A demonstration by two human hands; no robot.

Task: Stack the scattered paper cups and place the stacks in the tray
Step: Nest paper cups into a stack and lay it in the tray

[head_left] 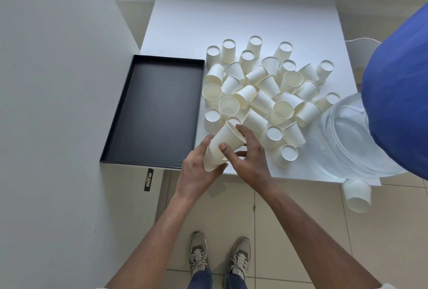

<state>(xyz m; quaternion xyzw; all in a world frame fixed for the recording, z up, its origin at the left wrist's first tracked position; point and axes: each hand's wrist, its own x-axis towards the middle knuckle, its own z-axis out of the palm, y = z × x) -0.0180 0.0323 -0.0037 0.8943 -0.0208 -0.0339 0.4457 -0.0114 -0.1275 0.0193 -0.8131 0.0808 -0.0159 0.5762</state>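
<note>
The person is nesting one more cup onto a short stack (224,143) just above the near edge of the desk (208,17), in the lower middle of the frame. To do this well, the person is probably best keeping the stack and the new cup on one line, so the cup is sliding straight in rather than catching on a rim, and pressing only lightly, since thin paper walls are likely to crumple under a hard squeeze.

The left hand (196,169) is gripping the bottom end of the stack, its fingers curled around it from below. The right hand (251,156) is closing around the upper cup, the thumb lying across its side and the fingertips reaching its open rim. Neither hand is hanging free.

At the lower right, one cup (356,193) is lying on the tiled floor and is waiting to be picked up.

To the left of the hands, the black tray (152,107) is sitting against the desk's left edge, and no stack is sitting in it yet. Beyond the hands, the pile of loose cups (266,96) is spreading across the middle of the desk, some standing mouth down, some lying on their sides, so most of the stacking is looking undone.
</note>
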